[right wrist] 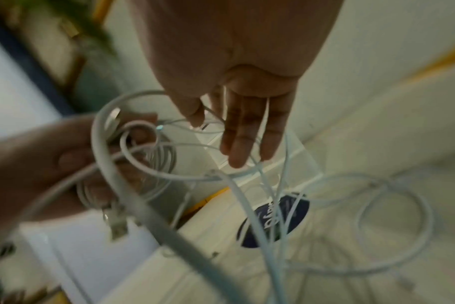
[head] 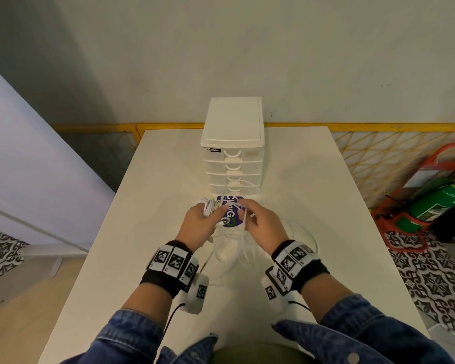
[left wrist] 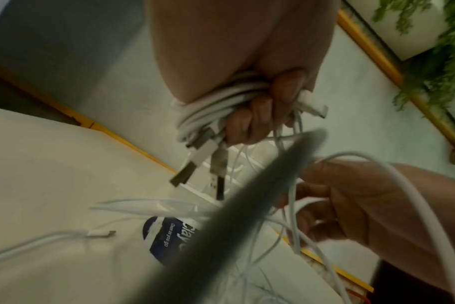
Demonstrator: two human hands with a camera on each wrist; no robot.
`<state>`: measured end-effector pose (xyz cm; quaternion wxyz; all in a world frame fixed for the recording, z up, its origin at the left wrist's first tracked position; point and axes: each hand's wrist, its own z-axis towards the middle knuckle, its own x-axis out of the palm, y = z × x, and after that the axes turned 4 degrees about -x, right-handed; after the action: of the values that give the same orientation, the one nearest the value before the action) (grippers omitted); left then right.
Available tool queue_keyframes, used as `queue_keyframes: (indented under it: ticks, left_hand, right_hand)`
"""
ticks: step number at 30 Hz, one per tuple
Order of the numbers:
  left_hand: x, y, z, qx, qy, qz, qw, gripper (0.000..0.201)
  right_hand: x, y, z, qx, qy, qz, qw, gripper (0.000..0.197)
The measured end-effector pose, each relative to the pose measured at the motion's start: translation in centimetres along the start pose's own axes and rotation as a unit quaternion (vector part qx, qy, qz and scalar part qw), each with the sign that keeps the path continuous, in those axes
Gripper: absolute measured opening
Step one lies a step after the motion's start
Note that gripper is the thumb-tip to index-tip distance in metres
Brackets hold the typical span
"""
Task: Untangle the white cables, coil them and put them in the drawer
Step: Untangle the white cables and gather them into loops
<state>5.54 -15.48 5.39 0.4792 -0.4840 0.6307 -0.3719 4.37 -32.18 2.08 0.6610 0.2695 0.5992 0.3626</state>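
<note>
Two hands work above the white bench (head: 147, 195), in front of the white plastic drawer tower (head: 233, 153). The left hand (head: 199, 224) grips a coiled bundle of white cables (left wrist: 208, 107). The right hand (head: 260, 224), fingers (right wrist: 247, 133) nearly straight, has thin loose white cable strands (right wrist: 266, 115) threaded between them, trailing to the bench.

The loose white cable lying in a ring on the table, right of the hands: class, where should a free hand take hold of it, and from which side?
Grip the loose cable on the bare arc of its ring, from above, probably with a thumb-and-finger pinch. It lies flat on the table, so only the top is reachable. The left hand grips the coiled bundle; the right hand is nearer.
</note>
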Motion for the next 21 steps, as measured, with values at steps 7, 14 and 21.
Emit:
queue_keyframes:
  ticks: [7,14,21]
  left_hand:
    - [-4.1,1.5,1.8,-0.051,-0.166,0.092,0.981,0.026]
    - [-8.8,2.9,3.2,-0.100,-0.310,0.083,0.942,0.030]
    - [-6.3,2.1,2.9,0.009,-0.223,0.113,0.968,0.038]
  right_hand:
    - [-4.3,-1.3,0.9,0.039,-0.197,0.297,0.933,0.014]
    - [-6.8,-6.4,-0.3,0.173,-0.358,0.342,0.851,0.020]
    - [-5.8,-6.3,-1.9,0.132,0.020,-0.101,0.986,0.045]
